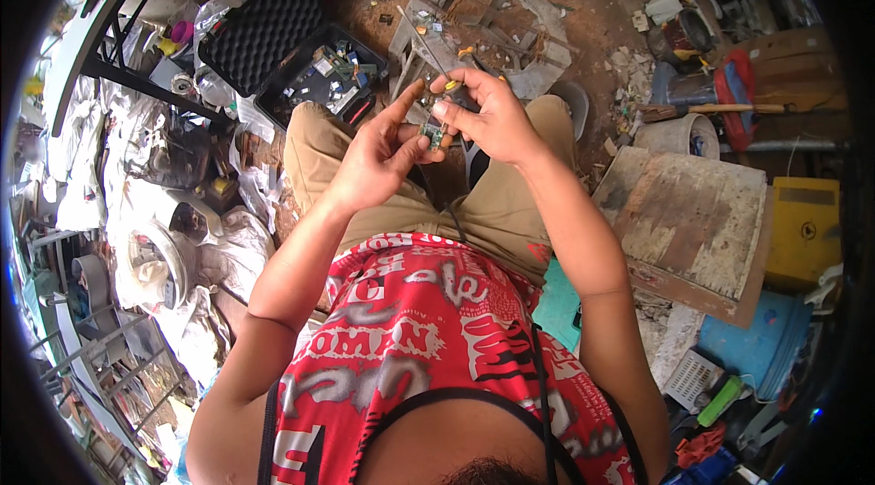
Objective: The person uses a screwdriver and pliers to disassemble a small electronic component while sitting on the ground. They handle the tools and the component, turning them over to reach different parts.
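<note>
Above my lap, my left hand (375, 157) pinches a small green circuit board (432, 135) between thumb and fingers. My right hand (492, 118) is closed round a screwdriver (421, 40) with a yellow and dark handle; its long thin shaft points away from me, up and to the left. The right thumb and fingertips come close to the board's upper edge; whether they touch it I cannot tell. Just beyond my left knee lies an open black case (264, 100) with a foam-lined lid (264, 29). Loose circuit boards (339, 75) fill its lower half.
Ahead on the dirt floor lies a grey, ring-shaped frame (552, 29) amid scattered scraps. A worn wooden board (684, 221), a yellow case (802, 234) and a blue container (761, 339) stand at right. Plastic bags (205, 303) and a metal rack (109, 348) crowd the left.
</note>
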Tool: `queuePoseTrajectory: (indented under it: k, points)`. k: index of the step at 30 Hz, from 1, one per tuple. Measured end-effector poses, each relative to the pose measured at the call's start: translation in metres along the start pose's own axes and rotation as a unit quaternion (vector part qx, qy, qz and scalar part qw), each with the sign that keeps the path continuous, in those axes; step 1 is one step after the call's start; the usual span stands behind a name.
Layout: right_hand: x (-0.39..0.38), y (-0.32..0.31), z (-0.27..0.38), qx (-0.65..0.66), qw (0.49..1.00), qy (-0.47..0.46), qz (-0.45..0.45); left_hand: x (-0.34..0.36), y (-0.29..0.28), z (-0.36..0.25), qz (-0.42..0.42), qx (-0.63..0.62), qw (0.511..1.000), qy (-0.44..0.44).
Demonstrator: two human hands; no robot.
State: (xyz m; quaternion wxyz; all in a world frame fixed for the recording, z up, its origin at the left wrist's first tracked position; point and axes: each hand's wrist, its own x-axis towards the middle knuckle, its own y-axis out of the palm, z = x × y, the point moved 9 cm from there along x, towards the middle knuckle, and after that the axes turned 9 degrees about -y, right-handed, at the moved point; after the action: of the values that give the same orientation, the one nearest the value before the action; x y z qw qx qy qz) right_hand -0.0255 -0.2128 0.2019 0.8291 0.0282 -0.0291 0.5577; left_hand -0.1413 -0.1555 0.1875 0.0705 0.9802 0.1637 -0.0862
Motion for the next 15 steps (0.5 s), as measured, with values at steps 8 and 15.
queuePoseTrajectory:
  k: [8,15]
  points:
    - [-0.03,0.018,0.057,-0.367,0.875,-0.286,-0.131,0.006,-0.007,0.014,-0.016,-0.046,0.998,-0.031]
    - [-0.013,-0.027,0.02,-0.242,0.94,-0.137,-0.195,0.005,-0.002,0.012,0.01,-0.063,0.997,-0.052]
